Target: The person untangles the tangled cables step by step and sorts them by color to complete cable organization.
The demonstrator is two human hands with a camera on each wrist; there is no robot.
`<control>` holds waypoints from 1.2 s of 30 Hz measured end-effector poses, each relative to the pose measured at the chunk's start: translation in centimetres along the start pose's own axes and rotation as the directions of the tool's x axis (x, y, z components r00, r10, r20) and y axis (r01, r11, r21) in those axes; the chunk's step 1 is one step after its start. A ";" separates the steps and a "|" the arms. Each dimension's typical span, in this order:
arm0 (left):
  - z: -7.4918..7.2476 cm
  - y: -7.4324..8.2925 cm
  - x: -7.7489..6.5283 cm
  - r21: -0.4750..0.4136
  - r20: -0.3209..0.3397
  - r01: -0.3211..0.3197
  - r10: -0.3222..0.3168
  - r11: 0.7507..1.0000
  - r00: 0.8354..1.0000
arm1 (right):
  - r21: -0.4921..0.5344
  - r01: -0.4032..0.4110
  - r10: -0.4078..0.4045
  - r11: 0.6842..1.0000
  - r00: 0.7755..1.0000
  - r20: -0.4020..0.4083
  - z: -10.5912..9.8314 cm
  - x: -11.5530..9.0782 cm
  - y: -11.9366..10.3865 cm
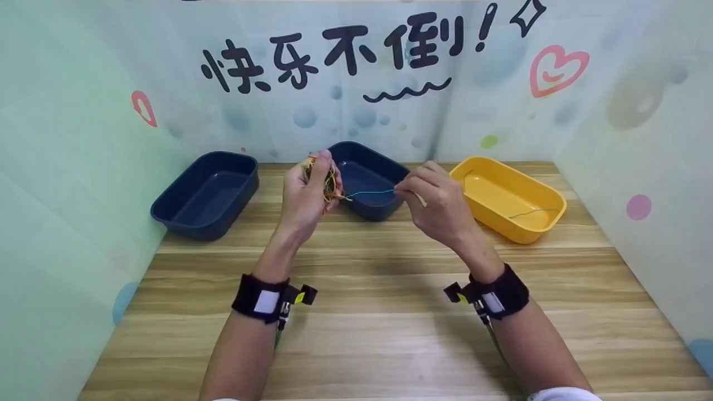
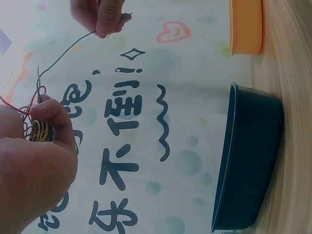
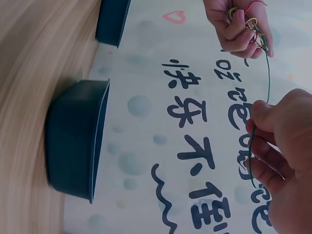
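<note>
My left hand (image 1: pixel 303 195) grips a tangled bundle of thin wires (image 1: pixel 330 181) in yellow, red, green and other colours, raised in front of the middle blue bin. From the bundle a single blue-green wire (image 1: pixel 367 192) runs across to my right hand (image 1: pixel 440 203), which pinches it between thumb and fingertips. In the left wrist view that wire (image 2: pixel 66 52) slopes up from the bundle (image 2: pixel 41 130), with a short end poking past the right fingers. The right wrist view shows the wire (image 3: pixel 268 78) stretched between the hands, its loose end curving down along the right fingers (image 3: pixel 265 158).
Behind the hands stands a dark blue bin (image 1: pixel 370 206), with another dark blue bin (image 1: pixel 206 223) to the left. A yellow bin (image 1: pixel 515 231) at the right holds thin wires (image 1: pixel 532 213). A printed curtain (image 1: pixel 390 122) closes off the back of the wooden table (image 1: pixel 367 312).
</note>
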State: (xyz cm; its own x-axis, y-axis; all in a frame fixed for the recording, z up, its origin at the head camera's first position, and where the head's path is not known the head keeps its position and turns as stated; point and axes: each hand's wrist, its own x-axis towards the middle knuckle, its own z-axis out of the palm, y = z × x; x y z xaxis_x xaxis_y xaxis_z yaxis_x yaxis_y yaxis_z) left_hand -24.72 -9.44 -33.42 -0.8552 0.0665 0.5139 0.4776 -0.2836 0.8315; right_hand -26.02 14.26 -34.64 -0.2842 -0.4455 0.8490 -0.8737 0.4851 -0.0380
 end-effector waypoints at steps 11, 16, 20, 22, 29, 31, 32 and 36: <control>-0.5 0.0 -0.1 0.250 -0.163 -0.070 0.113 0.966 0.980 | -0.074 -0.019 0.027 0.997 0.994 0.109 -1.0 -0.4 0.8; -1.3 0.2 0.0 0.325 -0.224 -0.059 0.137 0.944 0.965 | -0.031 -0.089 0.091 0.996 0.991 0.096 -2.4 -0.9 1.8; -1.9 0.2 0.2 0.272 -0.211 -0.072 0.132 0.960 0.969 | -0.009 -0.152 0.153 0.988 0.985 0.075 -4.0 -1.2 3.4; -2.1 0.2 0.2 0.255 -0.199 -0.084 0.137 0.963 0.970 | -0.017 -0.192 0.193 0.981 0.979 0.060 -5.0 -1.4 4.6; -2.2 0.1 0.1 0.229 -0.154 -0.076 0.113 0.971 0.982 | -0.183 -0.386 0.404 0.904 0.912 0.075 -8.5 -3.7 10.3; -2.1 0.1 0.2 0.218 -0.147 -0.066 0.100 0.974 0.984 | -0.235 -0.449 0.481 0.862 0.870 0.103 -9.1 -4.9 11.9; -2.1 0.1 0.2 0.216 -0.142 -0.064 0.096 0.974 0.985 | -0.256 -0.474 0.513 0.843 0.851 0.113 -9.2 -5.5 12.6; -2.0 0.1 0.1 0.201 -0.126 -0.047 0.074 0.978 0.989 | -0.330 -0.541 0.608 0.774 0.780 0.146 -9.0 -8.2 15.0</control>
State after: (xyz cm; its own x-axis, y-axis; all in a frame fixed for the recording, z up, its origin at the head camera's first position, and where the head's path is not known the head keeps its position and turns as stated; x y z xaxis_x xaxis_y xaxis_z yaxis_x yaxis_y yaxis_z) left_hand -25.21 -11.37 -33.70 -0.8362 -0.0758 0.5432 0.5482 -0.0880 0.8317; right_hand -33.27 31.94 -37.40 -0.8109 -0.1629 0.5621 -0.3918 0.8645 -0.3147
